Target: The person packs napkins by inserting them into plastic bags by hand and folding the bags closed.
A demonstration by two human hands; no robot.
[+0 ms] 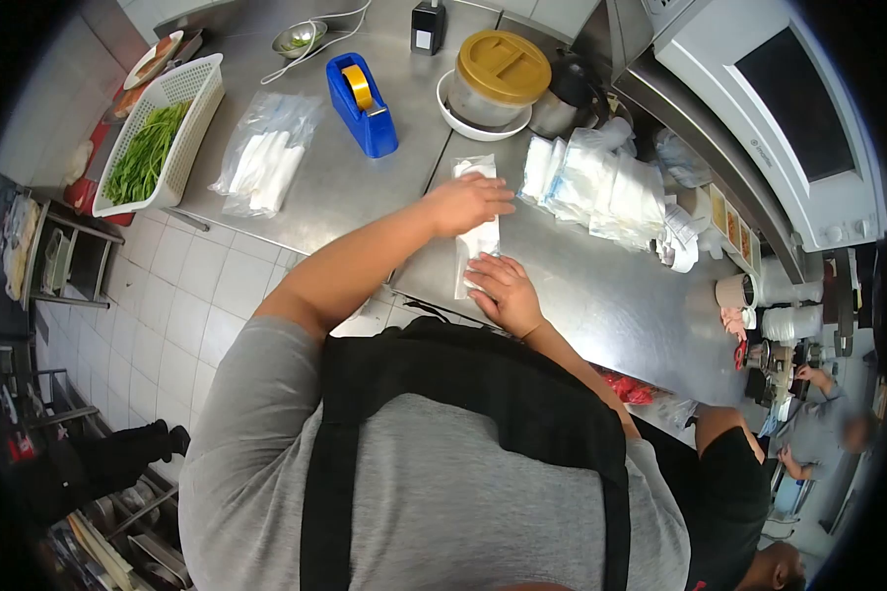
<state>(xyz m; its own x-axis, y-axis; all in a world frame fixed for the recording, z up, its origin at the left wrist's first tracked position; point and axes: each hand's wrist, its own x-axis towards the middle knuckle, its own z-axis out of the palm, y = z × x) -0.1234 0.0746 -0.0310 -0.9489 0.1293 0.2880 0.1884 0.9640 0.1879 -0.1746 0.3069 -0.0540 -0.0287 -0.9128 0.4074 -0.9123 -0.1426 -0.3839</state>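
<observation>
A narrow white packet in clear plastic (478,241) lies lengthwise on the steel counter (581,295) before me. Across its upper half rests my left hand (470,204), palm down, with fingers stretched to the right. My right hand (504,293) lies on the lower end, fingers extended and slightly spread. Parts of the packet are hidden under both hands. To the left stands a blue tape dispenser (363,106) with a yellow roll. Beside it is a clear bag of white rolled packets (266,163). Several flat white plastic-wrapped packets (601,187) are piled to the right.
A white basket (207,94) of green vegetables sits far left. At the back are a yellow-lidded tub (498,74) in a white bowl, a black kettle-like pot (567,98) and a metal bowl (299,39). A microwave (788,118) overhangs the right. Other people are at lower right.
</observation>
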